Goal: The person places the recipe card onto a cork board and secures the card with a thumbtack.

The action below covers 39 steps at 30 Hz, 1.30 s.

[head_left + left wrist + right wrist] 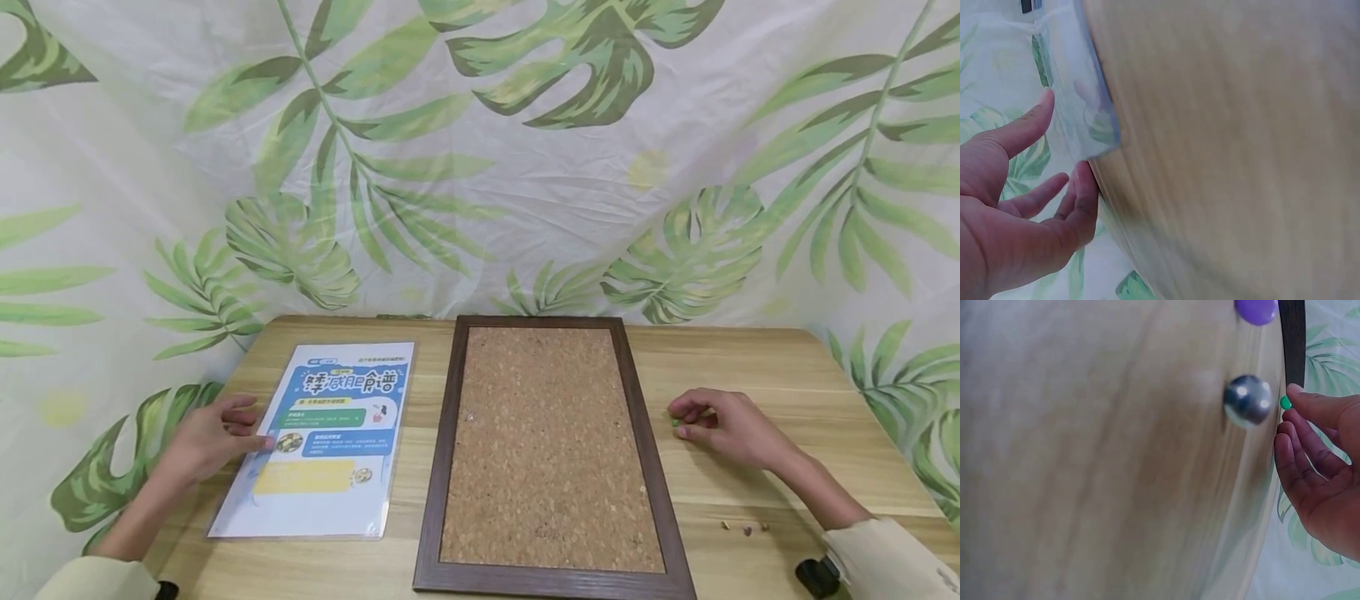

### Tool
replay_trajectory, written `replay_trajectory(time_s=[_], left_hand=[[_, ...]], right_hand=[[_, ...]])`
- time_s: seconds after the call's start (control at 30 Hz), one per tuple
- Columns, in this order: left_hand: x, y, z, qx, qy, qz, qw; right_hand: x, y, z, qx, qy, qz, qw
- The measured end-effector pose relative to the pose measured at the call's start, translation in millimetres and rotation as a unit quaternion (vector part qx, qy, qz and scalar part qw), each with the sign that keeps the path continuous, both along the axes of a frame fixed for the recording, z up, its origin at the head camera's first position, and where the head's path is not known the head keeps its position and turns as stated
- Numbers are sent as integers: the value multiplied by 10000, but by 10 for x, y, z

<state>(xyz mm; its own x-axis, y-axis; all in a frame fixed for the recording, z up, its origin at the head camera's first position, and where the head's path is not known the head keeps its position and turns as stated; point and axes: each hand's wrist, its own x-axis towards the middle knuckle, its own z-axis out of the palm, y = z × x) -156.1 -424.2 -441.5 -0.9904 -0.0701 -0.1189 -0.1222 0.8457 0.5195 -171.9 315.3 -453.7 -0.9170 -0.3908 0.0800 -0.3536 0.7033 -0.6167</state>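
The two hands were far apart, one on each side of the cork board (551, 450), which lay flat on the wooden table (750, 350). The left hand (198, 442) was at the left edge of the shiny printed sheet (322, 437), which lay left of the board. Its thumb and fingers were spread, with the thumb tip over the sheet; I could not tell if it pressed down. The right hand (727, 427), right of the board, pinched a tiny green bit (1285, 402) between thumb and finger. Three loose bits (747, 531) lay on the table, nearer the person. To do this part well, I think the left hand had to take the sheet gently by its edge, so it would not bend or slip. The right hand had to squeeze the green bit just enough, since such a small thing could drop and roll, and not bump the loose ones.
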Motion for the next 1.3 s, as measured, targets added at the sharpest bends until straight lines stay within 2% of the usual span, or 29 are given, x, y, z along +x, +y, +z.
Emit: replay_trajectory(time_s=[0.27,0.53,0.83,1.0,1.13,1.23,1.3], left_hand=[[-23,105,-5,-499,59,-103,9987],[-42,160,-37,-467,9,-10,9989],[18,83,30,198,-339,-123,9992],[72,68,95,642,-368,-75,9972],[108,69,162,791,-286,-132,9964],[145,68,209,1098,-330,-183,9932],[169,68,231,1502,-380,-162,9878]], right_hand=[[-19,-15,-14,98,71,71,9999],[-27,-20,-31,142,154,82,9997],[-62,-37,-47,195,188,121,9996],[-76,-46,-43,250,284,159,9992],[-80,-50,-45,286,341,179,9989],[-73,-50,-41,328,289,171,9989],[-61,-49,-38,370,224,117,9990]])
